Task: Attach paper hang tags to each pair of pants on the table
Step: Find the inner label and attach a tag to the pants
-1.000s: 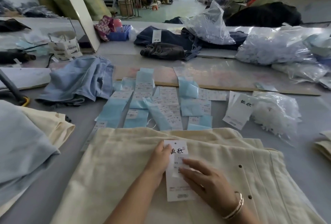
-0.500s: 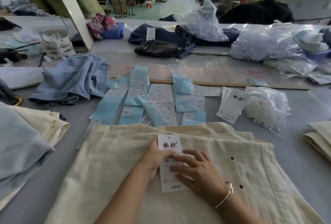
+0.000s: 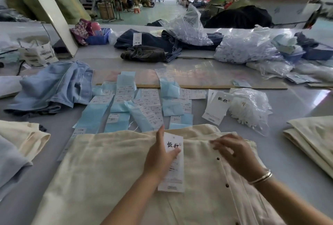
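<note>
**Tag held on cream pants, not yet fastened**

Left hand (image 3: 158, 154) pinches hang tag (image 3: 173, 161) flat on cream pants (image 3: 111, 170) at counter's near edge. Right hand (image 3: 232, 152) hovers over the waistband, fingers loosely curled, empty. Tag stack (image 3: 216, 107) and folded pants (image 3: 313, 134) at the right edge suggest more remain. Any tag string or fastener can't be made out.

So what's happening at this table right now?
A person is tagging pants. The left hand holds a white hang tag flat against cream pants spread on the table, thumb over the tag's face. The right hand hovers over the waistband near the buttons, fingers loosely curled and holding nothing. More hang tags and a clear bag of white fasteners lie just beyond. The tag does not look fastened yet.
</note>
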Demonstrator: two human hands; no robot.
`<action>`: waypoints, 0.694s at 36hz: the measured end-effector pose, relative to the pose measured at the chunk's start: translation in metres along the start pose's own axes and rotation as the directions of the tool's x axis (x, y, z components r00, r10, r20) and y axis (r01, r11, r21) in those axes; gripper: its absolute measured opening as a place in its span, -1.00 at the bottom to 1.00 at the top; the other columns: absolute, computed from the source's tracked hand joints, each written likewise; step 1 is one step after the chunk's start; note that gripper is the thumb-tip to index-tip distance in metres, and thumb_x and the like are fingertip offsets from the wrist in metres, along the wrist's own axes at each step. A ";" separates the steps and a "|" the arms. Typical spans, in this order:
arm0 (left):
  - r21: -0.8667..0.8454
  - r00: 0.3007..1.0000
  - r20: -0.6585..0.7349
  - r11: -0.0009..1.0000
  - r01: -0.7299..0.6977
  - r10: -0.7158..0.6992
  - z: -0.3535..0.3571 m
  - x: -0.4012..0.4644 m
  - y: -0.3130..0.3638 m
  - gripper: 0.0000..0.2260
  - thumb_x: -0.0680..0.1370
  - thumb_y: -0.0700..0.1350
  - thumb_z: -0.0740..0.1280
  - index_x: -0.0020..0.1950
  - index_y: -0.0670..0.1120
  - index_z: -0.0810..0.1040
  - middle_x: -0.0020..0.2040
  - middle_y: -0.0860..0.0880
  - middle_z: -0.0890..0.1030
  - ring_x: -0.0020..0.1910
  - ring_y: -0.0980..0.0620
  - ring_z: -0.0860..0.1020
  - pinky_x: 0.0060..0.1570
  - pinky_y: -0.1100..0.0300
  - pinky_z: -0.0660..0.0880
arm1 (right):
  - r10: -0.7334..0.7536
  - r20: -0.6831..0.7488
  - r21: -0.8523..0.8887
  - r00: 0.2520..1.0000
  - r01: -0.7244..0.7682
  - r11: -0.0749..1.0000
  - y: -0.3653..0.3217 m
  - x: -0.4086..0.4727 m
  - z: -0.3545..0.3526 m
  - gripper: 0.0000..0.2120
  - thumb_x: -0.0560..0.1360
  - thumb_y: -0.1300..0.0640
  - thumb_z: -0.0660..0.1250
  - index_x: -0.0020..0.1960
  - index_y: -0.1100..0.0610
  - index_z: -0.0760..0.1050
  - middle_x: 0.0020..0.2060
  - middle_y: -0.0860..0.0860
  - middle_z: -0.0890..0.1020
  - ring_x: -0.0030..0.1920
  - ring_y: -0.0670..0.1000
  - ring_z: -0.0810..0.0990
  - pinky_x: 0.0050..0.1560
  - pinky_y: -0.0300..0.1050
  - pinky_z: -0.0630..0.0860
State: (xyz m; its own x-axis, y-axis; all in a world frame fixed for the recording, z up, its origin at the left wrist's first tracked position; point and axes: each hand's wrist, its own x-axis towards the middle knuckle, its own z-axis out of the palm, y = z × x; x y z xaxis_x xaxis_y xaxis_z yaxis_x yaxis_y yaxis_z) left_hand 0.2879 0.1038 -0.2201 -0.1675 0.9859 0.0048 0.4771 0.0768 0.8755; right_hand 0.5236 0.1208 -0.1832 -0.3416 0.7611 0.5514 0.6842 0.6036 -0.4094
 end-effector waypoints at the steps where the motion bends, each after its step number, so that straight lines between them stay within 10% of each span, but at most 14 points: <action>1: 0.059 0.998 -0.016 0.996 -0.068 0.069 0.006 -0.001 0.002 -0.21 0.46 -0.01 0.46 0.53 0.15 0.02 0.28 0.02 0.49 0.15 0.02 0.53 0.04 0.21 0.45 | 0.077 -0.038 -0.037 0.996 -0.079 0.996 0.016 0.007 -0.006 -0.92 0.41 0.29 0.45 -0.16 0.13 0.68 -0.30 0.01 0.68 -0.24 0.05 0.61 -0.18 0.00 0.52; 6: 0.496 0.938 -0.034 0.820 -0.285 0.346 0.021 -0.007 0.001 -0.30 0.49 0.11 0.39 0.52 0.04 0.11 0.50 -0.14 0.18 0.44 -0.11 0.26 0.30 0.01 0.32 | 0.248 -0.061 -0.344 0.967 -0.254 0.904 0.094 0.036 -0.031 -0.87 0.33 0.37 0.50 -0.17 0.21 0.68 -0.25 0.18 0.66 -0.23 0.29 0.59 -0.20 0.10 0.56; 10: 0.556 0.907 -0.057 0.768 -0.318 0.417 0.023 -0.007 -0.001 -0.44 0.38 -0.09 0.53 0.33 -0.16 0.47 0.34 -0.20 0.46 0.27 -0.19 0.50 0.11 -0.04 0.50 | 0.318 0.015 -0.573 0.948 -0.253 0.780 0.130 0.052 -0.036 -0.84 0.33 0.28 0.50 -0.09 0.19 0.68 -0.12 0.22 0.64 -0.11 0.29 0.55 -0.09 0.09 0.51; 20: 0.619 0.875 -0.060 0.705 -0.345 0.480 0.025 -0.003 0.000 -0.57 0.28 -0.14 0.58 0.12 -0.13 0.61 0.11 -0.08 0.62 -0.02 -0.07 0.63 -0.10 0.03 0.56 | 0.384 0.151 -0.855 0.911 -0.074 0.513 0.149 0.069 -0.007 -0.73 0.56 0.06 0.23 0.18 0.12 0.57 0.25 0.12 0.52 0.16 0.16 0.50 0.05 -0.05 0.41; 25: 0.620 0.878 -0.060 0.707 -0.340 0.474 0.025 -0.005 0.002 -0.58 0.27 -0.16 0.57 0.11 -0.12 0.61 0.08 -0.06 0.63 -0.03 -0.07 0.63 -0.09 0.02 0.57 | 0.383 0.164 -0.860 0.909 -0.058 0.507 0.149 0.073 -0.014 -0.87 0.40 0.27 0.42 -0.06 0.27 0.62 -0.06 0.20 0.63 -0.05 0.23 0.58 -0.09 0.03 0.45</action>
State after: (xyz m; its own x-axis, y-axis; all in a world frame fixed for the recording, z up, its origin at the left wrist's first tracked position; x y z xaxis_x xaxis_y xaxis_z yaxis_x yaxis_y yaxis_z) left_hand 0.3111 0.1030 -0.2308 0.0277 0.8936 0.4480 0.9291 -0.1883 0.3183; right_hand 0.6097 0.2635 -0.1940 -0.1543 0.9621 0.2247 0.9208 0.0575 0.3859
